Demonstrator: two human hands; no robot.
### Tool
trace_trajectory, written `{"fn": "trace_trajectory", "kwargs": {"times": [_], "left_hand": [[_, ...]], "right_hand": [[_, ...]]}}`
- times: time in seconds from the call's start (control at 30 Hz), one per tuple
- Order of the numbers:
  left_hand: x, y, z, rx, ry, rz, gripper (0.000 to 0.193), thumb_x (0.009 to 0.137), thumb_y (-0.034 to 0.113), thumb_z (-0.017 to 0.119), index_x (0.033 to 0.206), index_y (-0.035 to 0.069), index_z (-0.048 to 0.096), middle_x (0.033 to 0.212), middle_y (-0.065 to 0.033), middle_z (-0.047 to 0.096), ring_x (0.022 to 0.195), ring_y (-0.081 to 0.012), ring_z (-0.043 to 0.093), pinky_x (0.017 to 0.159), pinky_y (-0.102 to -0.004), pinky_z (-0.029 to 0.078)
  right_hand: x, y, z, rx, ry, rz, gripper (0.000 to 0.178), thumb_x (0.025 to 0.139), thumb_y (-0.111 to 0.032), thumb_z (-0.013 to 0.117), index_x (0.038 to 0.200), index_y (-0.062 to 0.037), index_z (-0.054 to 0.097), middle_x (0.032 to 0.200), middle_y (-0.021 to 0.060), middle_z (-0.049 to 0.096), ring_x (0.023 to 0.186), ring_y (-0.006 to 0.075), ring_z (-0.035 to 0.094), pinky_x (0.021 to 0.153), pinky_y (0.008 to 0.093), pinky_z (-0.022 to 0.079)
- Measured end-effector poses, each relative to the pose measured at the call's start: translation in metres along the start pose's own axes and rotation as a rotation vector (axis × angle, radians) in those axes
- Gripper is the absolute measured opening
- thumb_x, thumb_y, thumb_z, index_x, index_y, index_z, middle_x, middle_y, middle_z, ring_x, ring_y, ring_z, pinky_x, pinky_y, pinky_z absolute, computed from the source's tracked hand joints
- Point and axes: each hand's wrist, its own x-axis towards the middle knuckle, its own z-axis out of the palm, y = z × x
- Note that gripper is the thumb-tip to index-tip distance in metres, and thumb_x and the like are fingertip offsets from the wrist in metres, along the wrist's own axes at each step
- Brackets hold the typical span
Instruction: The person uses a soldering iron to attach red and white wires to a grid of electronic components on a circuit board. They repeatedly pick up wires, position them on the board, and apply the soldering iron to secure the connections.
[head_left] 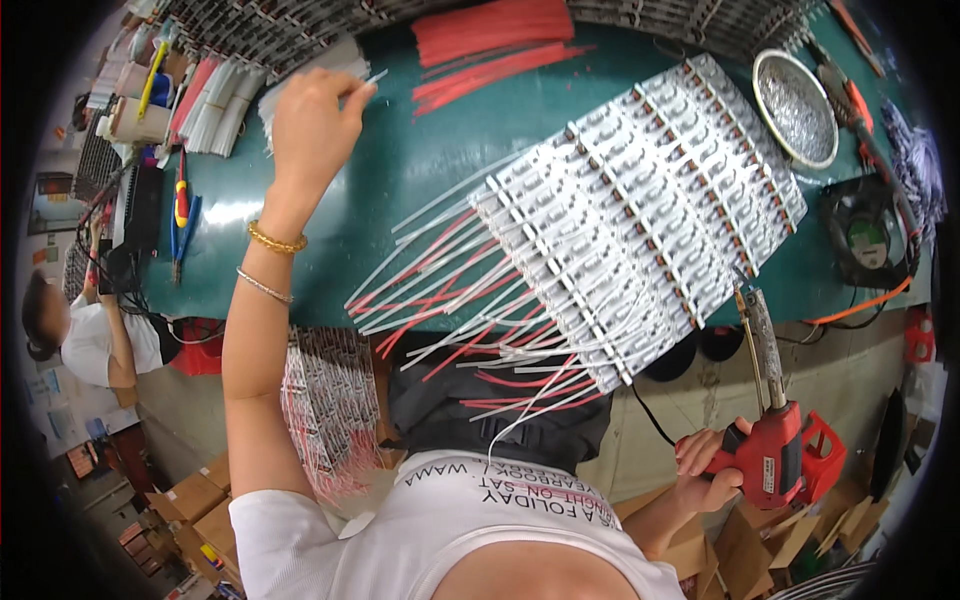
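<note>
My left hand [315, 125] is at the far left of the green table, beside a bundle of white wires [345, 58]. Its thumb and finger are pinched together, and a short white wire end [377, 76] sticks out past them. My right hand [712, 465] grips the handle of a red soldering gun [775, 460] at the lower right. The gun's metal tip points up at the near right edge of a panel of white circuit modules [640, 215]. Red and white wires [450, 285] fan out from the panel's left edge, some hanging over the table edge.
Red wires [490, 45] lie at the back of the table [400, 170]. A metal bowl [797, 108] and a black fan [862, 235] stand at the right. Tweezers [181, 235] and bundled tubes lie at the left. Another person [100, 335] sits far left. Cardboard boxes [195, 500] are below.
</note>
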Motion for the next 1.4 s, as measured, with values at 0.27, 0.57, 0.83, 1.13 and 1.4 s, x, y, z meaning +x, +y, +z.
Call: {"fn": "trace_trajectory", "kwargs": {"times": [0.27,0.57,0.83,1.13,1.4], "left_hand": [[0.038,0.065,0.041,-0.328,-0.169,0.288,0.027,0.073,0.009,0.061,0.099,0.002,0.055,0.091,-0.0158,0.057,0.091,-0.0323,0.053,0.081,-0.0382,0.042],[0.091,0.071,0.056,-0.439,-0.580,0.185,0.023,0.072,0.009,0.060,0.089,-0.006,0.061,0.076,-0.0193,0.063,0.073,-0.0290,0.062,0.069,-0.0363,0.048],[0.066,0.046,0.033,-0.602,-0.365,-0.123,0.017,0.080,0.014,0.063,0.085,-0.002,0.064,0.073,-0.0121,0.064,0.066,-0.0176,0.060,0.062,-0.0285,0.046],[0.002,0.067,-0.014,-0.959,-0.595,-0.363,0.011,0.085,0.009,0.061,0.083,-0.002,0.060,0.068,0.0031,0.054,0.062,-0.0011,0.045,0.056,-0.0175,0.036],[-0.030,0.078,-0.011,-0.984,-0.460,-0.247,0.009,0.080,0.002,0.064,0.075,-0.002,0.058,0.066,-0.0003,0.052,0.059,-0.0031,0.042,0.052,-0.0189,0.033]], "right_hand": [[0.030,-0.003,0.017,-0.048,0.021,-0.003,0.067,0.088,-0.045,0.051,0.124,0.0083,0.033,0.050,0.0030,0.043,0.039,0.0131,0.042,0.044,0.0276,0.041],[0.037,0.004,0.029,-0.082,0.044,-0.009,0.060,0.090,-0.041,0.050,0.124,0.0067,0.035,0.049,0.0015,0.041,0.037,0.0113,0.039,0.041,0.0252,0.038],[0.050,0.005,0.038,-0.127,-0.001,-0.047,0.063,0.089,-0.042,0.052,0.124,0.0074,0.036,0.047,0.0011,0.040,0.036,0.0109,0.038,0.040,0.0250,0.038],[0.071,-0.008,0.077,-0.303,0.000,-0.051,0.074,0.083,-0.051,0.055,0.122,0.0093,0.037,0.048,0.0008,0.043,0.038,0.0108,0.040,0.042,0.0250,0.037],[0.071,-0.007,0.100,-0.273,0.009,0.195,0.082,0.080,-0.059,0.054,0.119,0.0119,0.038,0.045,-0.0008,0.043,0.035,0.0094,0.040,0.037,0.0223,0.032]]}}
